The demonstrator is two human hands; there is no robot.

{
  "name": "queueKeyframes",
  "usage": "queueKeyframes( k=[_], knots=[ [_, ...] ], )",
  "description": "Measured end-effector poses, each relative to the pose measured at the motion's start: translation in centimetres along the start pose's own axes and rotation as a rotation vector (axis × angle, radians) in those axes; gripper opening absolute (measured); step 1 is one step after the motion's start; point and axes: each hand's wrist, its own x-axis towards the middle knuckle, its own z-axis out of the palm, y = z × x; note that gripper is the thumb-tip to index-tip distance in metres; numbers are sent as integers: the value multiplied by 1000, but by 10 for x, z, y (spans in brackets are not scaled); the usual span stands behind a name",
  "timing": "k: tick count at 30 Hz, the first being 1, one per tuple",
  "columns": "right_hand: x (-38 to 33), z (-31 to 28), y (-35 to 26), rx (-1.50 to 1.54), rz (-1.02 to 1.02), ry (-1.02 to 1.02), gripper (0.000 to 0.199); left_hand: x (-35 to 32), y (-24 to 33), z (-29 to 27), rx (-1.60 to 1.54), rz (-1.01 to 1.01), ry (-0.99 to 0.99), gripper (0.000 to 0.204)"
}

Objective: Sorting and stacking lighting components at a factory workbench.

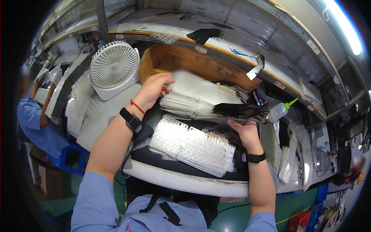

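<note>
In the head view, we think the bundle of thin sheets [189,105] could slip and spill. It is spread out like a fan, so a loose hold at one end could let sheets slide out and drop on the lower stack [191,145], which sits nearer to our body than the fingers of both hands. Then the piles could get mixed up. The sheets look thin and full of little holes, so they could also catch on each other and bend if pulled too hard. The bottle with the green tip [276,113] is just to the right of the right fingers [234,124], so a quick swing that way could knock it.

The bundle lies between our two hands. Its pale end is near the left fingers [169,81], and its dark end [239,111] is just past the right thumb. The left fingers are bent in, close to the corner of the pale top sheets [205,85]; we cannot tell if they pinch them. The right fingers are mostly hidden, so we cannot tell how tight they are. The wooden box [216,63] is past both, and the tabletop [189,183] edge is on our side of them.
</note>
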Motion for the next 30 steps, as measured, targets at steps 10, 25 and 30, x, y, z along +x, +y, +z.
queueKeyframes(
  k=[10, 25, 30],
  knots=[
    [1, -3, 3, -3, 30, 3, 21, 2, -3, -2, -43, -10, -23, 42],
    [1, -2, 2, 6, 1, -5, 22, -2, 0, 8, 305, 90, -14, 31],
    [-1, -1, -2, -8, 14, -1, 22, -3, 2, 4, 229, 28, -2, 33]
  ],
)
